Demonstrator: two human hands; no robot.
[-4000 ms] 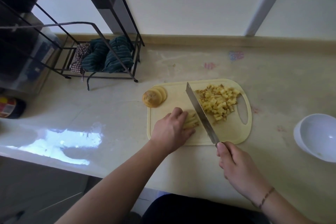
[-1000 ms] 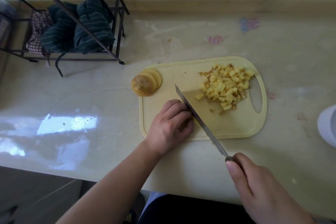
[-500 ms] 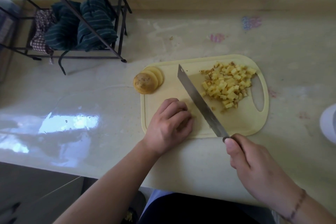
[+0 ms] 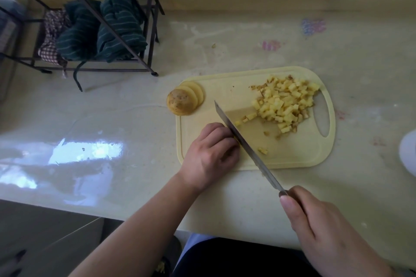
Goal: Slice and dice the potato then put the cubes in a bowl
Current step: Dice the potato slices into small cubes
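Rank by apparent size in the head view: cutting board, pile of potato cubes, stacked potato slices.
1. Cutting board
2. Pile of potato cubes
3. Stacked potato slices

bowl [image 4: 408,153] cut off at right edge, potato under left hand [image 4: 210,153] hidden

board centre [image 4: 290,144] open | cube pile [image 4: 284,103] right | slices [image 4: 185,99] left
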